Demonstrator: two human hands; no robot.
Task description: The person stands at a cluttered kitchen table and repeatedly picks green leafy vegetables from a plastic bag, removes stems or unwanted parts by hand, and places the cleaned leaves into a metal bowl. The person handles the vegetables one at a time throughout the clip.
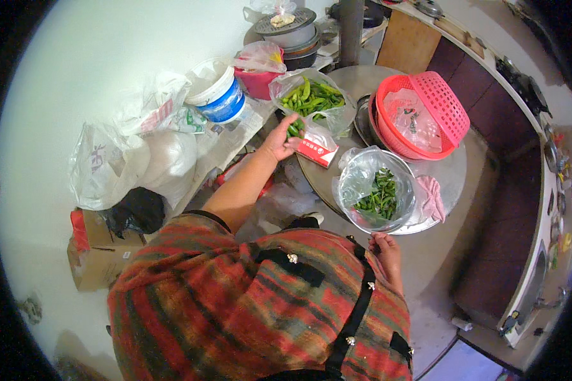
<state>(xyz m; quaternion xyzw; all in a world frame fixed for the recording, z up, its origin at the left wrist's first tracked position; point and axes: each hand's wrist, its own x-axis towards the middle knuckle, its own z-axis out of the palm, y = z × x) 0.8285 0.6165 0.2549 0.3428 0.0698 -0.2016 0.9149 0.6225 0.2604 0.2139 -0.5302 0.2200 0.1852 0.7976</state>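
My left hand [286, 139] is closed around several green peppers [295, 128], just above a red and white box [318, 151]. Beyond it, a clear plastic bag holds more green peppers [310, 97] on the round metal table [450, 176]. My right hand [385, 245] is near the table's front edge, its fingers curled; whether anything is between them cannot be made out. In front of it stands a round container lined with a clear plastic bag [355, 183], with small green stems or pepper tops [379, 197] inside. A pink cloth [430, 197] lies to its right.
Red and pink plastic baskets [441, 112] stand at the back right of the table. A metal post [351, 33] rises behind. Along the wall are a blue and white bucket [221, 97], a pink container [260, 83], stacked pots [293, 35] and plastic bags [109, 166]. Dark cabinets [495, 228] curve around the right.
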